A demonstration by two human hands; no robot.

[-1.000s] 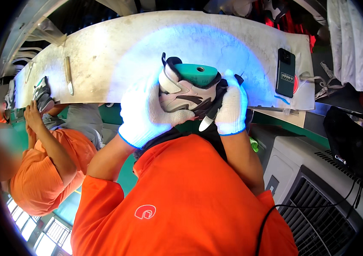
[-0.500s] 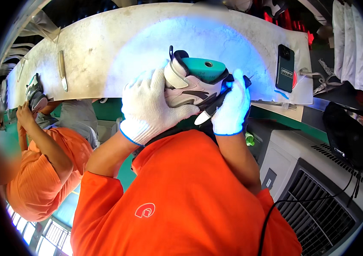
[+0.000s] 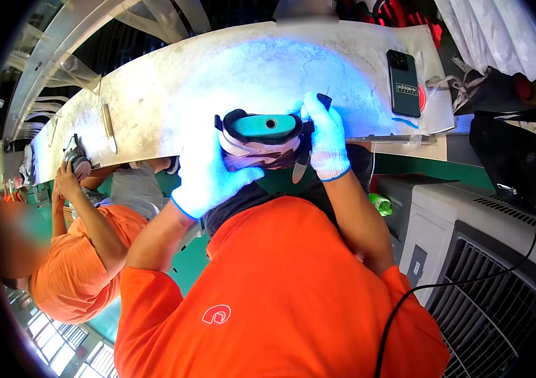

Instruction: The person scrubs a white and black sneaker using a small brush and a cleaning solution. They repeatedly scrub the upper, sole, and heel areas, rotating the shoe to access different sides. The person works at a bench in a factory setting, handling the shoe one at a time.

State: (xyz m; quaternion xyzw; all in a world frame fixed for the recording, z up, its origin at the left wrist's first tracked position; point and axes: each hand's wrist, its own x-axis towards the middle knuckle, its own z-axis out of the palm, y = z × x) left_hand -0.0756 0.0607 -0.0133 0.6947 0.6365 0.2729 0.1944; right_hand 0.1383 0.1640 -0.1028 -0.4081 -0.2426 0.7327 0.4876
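Teal, hard-looking block with a round hole in its top [image 3: 258, 126] fills the pale pink-and-white shoe with black collar [image 3: 260, 153]. We have the shoe up at the near edge of the pale, stained worktop [image 3: 148, 94], pull-tab end to our left; can't tell if it touches. White-gloved left hand [image 3: 208, 181] cups that end, thumb along the near side; its other fingers are lost in glare. White-gloved right hand [image 3: 326, 138] sits at the opposite end, fingers curled round a dark-handled knife with a pale blade [image 3: 299, 172], tip down. Our read: block makes it stiff, fairly heavy; upper likely soft, easily nicked. Best hold: heel and lower sides, clear of the blade. Knit gloves should limit slip.
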